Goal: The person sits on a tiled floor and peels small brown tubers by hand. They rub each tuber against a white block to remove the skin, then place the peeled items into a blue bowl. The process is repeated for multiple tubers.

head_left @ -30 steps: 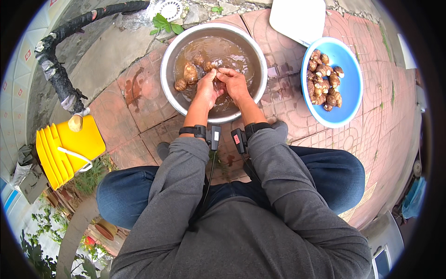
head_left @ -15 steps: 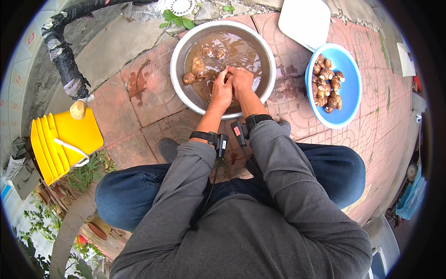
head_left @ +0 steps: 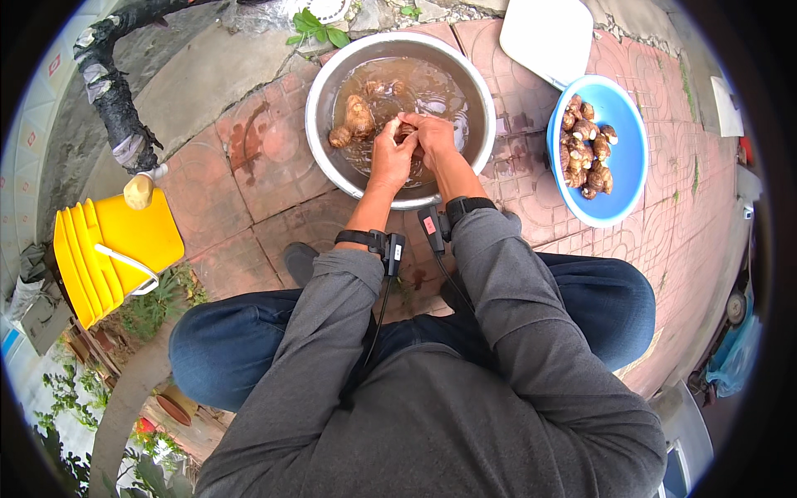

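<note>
Left hand (head_left: 392,156) and right hand (head_left: 435,139) are cupped snugly round a small brown tuber (head_left: 404,133), inside the round silver metal basin's (head_left: 312,124) rim. Two knobbly brown tubers (head_left: 359,116) sit left in murky brown water (head_left: 432,79) (bright-blue plastic bowl's (head_left: 628,166) off right, part-filled too).

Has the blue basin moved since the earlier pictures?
No, neither way: judged against the white panel beside its upper-left rim, the blue basin keeps its place on the paving; only the view shifted.
</note>
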